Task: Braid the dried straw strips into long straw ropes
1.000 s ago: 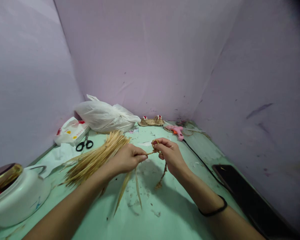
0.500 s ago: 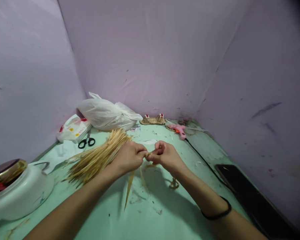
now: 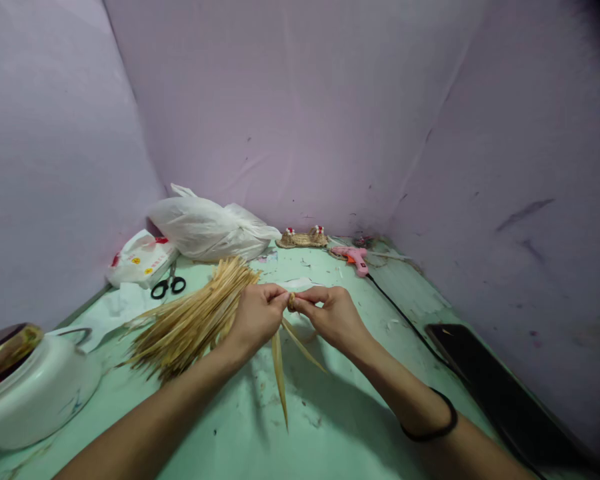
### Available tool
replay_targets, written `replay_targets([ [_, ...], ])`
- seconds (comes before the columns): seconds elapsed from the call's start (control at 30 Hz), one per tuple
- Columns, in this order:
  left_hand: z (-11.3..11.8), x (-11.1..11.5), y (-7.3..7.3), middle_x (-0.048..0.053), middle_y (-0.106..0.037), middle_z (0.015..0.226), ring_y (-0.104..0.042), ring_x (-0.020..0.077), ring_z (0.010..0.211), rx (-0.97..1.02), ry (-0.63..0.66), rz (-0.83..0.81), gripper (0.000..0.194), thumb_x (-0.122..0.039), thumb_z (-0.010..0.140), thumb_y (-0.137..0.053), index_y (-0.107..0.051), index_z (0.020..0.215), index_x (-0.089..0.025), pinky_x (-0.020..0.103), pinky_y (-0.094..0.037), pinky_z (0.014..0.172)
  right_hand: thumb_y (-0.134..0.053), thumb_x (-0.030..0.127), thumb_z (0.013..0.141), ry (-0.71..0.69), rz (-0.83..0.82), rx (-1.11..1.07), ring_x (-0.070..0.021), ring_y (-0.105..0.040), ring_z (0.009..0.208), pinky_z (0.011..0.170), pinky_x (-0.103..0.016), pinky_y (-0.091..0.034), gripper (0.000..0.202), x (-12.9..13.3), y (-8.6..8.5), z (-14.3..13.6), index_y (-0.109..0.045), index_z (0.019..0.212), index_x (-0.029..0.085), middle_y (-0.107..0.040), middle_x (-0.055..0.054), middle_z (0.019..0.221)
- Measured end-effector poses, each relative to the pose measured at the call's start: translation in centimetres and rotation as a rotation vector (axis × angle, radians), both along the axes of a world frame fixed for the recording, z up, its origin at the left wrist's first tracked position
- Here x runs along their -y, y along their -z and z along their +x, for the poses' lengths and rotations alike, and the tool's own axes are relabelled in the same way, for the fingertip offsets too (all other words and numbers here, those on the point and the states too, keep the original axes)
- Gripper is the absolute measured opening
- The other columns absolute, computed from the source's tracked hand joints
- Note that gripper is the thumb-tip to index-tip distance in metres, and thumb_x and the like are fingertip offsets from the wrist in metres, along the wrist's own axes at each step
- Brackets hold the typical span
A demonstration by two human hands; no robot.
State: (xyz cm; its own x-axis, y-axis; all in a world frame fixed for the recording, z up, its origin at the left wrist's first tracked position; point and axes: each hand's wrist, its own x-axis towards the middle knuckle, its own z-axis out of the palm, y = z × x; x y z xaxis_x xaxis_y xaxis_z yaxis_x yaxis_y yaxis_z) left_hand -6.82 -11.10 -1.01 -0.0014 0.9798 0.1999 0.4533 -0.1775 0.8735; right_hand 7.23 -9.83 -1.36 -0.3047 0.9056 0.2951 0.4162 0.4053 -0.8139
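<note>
My left hand [image 3: 265,313] and my right hand [image 3: 330,313] meet above the middle of the table, both closed in a pinch. Between their fingertips is a small twisted piece of straw braid [image 3: 291,302], tan in colour and mostly covered by the fingers. Two loose flat straw strips [image 3: 279,380] hang from it, one nearly straight down and one slanting to the right. Just left of my left hand lies a thick bundle of dry straw [image 3: 190,317].
Black-handled scissors [image 3: 168,287], a tissue pack [image 3: 143,259] and a white plastic bag [image 3: 213,227] lie back left. A woven straw piece [image 3: 303,239] lies by the wall. A pink glue gun [image 3: 356,259], its cord and a black phone-like slab [image 3: 490,380] are right; a white pot [image 3: 45,393] stands left.
The right fingers have closed in on the braid. The hanging strips have swung rightward and spread apart. The braided loop seen near my right wrist is out of sight. The view has shifted slightly.
</note>
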Motion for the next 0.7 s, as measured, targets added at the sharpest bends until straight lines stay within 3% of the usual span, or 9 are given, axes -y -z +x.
replay_targets([
  [0.17,-0.1,0.3,0.3,0.000,-0.055,0.055,-0.047,0.0104,0.054,-0.022,0.049,0.070,0.023,-0.027,0.072,-0.046,-0.059,0.059,-0.013,0.021,-0.036,0.053,-0.059,0.028,0.067,-0.073,-0.146,-0.060,-0.0126,-0.053,0.061,0.057,-0.023,-0.038,0.017,-0.3,-0.8,0.4,-0.068,0.063,0.015,-0.062,-0.001,0.062],
  [0.27,-0.4,0.4,0.5,-0.001,-0.055,0.055,-0.046,0.0095,0.053,-0.175,0.049,0.162,0.022,-0.026,0.074,-0.045,-0.059,0.061,-0.015,0.020,-0.034,0.053,-0.061,0.031,0.064,-0.137,-0.342,-0.142,-0.0089,-0.043,0.050,0.048,-0.021,-0.031,0.021,-0.6,-0.7,0.7,-0.069,0.064,0.011,-0.054,0.001,0.051],
  [0.4,-0.7,0.4,0.4,-0.001,-0.056,0.057,-0.047,0.0092,0.053,-0.299,-0.020,0.251,0.017,-0.029,0.072,-0.051,-0.060,0.070,-0.015,0.020,-0.033,0.053,-0.066,0.031,0.059,-0.190,-0.482,-0.263,-0.0069,-0.039,0.050,0.050,-0.021,-0.030,0.021,-0.9,-0.5,1.0,-0.069,0.065,0.011,-0.050,0.003,0.049],
  [0.5,-0.8,0.4,0.2,0.000,-0.061,0.065,-0.051,0.0096,0.056,-0.268,0.056,0.273,0.021,-0.028,0.074,-0.049,-0.061,0.087,-0.016,0.020,-0.036,0.056,-0.068,0.031,0.057,-0.243,-0.544,-0.327,-0.0060,-0.038,0.051,0.053,-0.021,-0.032,0.020,-1.0,-0.6,1.3,-0.067,0.060,0.011,-0.049,0.003,0.049],
  [0.6,-0.7,0.4,0.1,0.000,-0.062,0.068,-0.052,0.0095,0.060,-0.196,0.209,0.280,0.022,-0.025,0.078,-0.042,-0.063,0.081,-0.017,0.019,-0.038,0.059,-0.068,0.034,0.058,-0.349,-0.634,-0.382,-0.0061,-0.042,0.052,0.057,-0.022,-0.037,0.023,-1.1,-0.7,1.5,-0.065,0.058,0.011,-0.051,0.003,0.051],
  [0.7,-0.6,0.1,0.2,-0.001,-0.056,0.059,-0.048,0.0096,0.056,-0.088,0.080,0.242,0.024,-0.029,0.078,-0.042,-0.059,0.067,-0.015,0.019,-0.037,0.055,-0.066,0.034,0.060,-0.405,-0.643,-0.457,-0.0087,-0.052,0.063,0.068,-0.025,-0.041,0.022,-0.9,-0.8,1.1,-0.067,0.068,0.013,-0.060,0.000,0.064],
])
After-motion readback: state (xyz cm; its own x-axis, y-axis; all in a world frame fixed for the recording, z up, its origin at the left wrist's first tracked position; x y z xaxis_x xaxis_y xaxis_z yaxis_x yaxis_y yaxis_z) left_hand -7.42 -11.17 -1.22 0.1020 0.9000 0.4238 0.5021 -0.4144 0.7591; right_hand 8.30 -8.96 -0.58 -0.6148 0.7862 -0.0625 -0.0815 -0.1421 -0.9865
